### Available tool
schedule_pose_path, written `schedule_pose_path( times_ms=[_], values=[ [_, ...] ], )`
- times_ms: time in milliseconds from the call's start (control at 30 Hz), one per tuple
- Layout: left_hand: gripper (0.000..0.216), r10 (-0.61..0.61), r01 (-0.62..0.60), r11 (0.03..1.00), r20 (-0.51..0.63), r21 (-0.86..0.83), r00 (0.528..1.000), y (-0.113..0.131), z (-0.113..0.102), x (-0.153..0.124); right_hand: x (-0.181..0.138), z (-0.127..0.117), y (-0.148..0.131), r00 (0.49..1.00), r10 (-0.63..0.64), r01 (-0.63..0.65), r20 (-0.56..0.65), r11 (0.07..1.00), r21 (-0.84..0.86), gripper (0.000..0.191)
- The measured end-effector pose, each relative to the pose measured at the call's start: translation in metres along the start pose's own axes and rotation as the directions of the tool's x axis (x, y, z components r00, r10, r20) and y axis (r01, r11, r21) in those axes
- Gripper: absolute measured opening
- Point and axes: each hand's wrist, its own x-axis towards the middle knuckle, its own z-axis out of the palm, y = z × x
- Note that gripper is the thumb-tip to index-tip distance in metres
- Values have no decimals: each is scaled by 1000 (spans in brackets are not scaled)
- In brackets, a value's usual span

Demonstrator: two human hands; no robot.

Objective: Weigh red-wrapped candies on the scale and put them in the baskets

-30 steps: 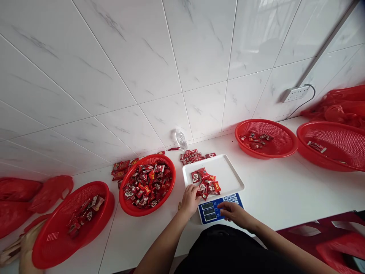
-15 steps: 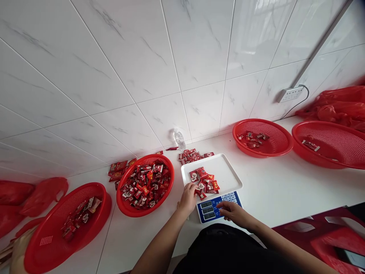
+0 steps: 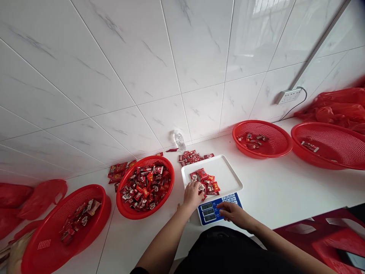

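Note:
My left hand [image 3: 193, 196] reaches over the near left edge of the white scale tray [image 3: 228, 173]. Its fingers are bent closed around a small red packet [image 3: 202, 188] at the side of a little pile of wrapped packets [image 3: 211, 184]. Part of that packet is hidden by the fingers. Below the tray is the scale's blue panel [image 3: 218, 208], with its displays and number keys. Over this panel hovers my right hand [image 3: 232, 214], fingers loosely bent and apart, holding nothing.
Left of the scale stands a red basket [image 3: 172, 179] full of packets; another red basket [image 3: 99, 224] is further left. Two more baskets stand at the right, one nearer [image 3: 281, 140]. More packets [image 3: 191, 157] and a clear bottle [image 3: 179, 140] are by the wall.
My left hand has moved slightly right, further over the packets, and its fingers have closed in on one. My right hand stays over the blue panel.

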Motion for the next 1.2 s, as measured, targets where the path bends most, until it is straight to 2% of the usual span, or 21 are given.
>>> schedule_pose_path(
  times_ms=[267,500,800,900,1033,1200],
  values=[
    [28,-32,33,999,-29,33,999,1,-11,-5,1,-2,6,1000,14,-14,0,1000,-1,32],
    [30,-74,71,996,-79,-49,994,-6,-18,-22,5,-3,9,1000,7,-7,4,1000,-6,30],
    [39,-1,1,993,-7,-116,1000,-12,-5,-15,5,2,5,1000,6,-6,14,1000,3,31],
    [50,-37,36,991,-5,-131,999,-20,-2,-14,4,1,7,1000,12,-12,15,1000,-1,32],
    [59,-100,108,983,62,-149,993,-29,-1,-20,1,-2,9,1000,26,-26,-1,999,-32,35],
    [59,-85,87,990,29,-114,996,-33,-1,-23,1,0,8,1000,18,-18,16,999,-35,38]
  ],
)
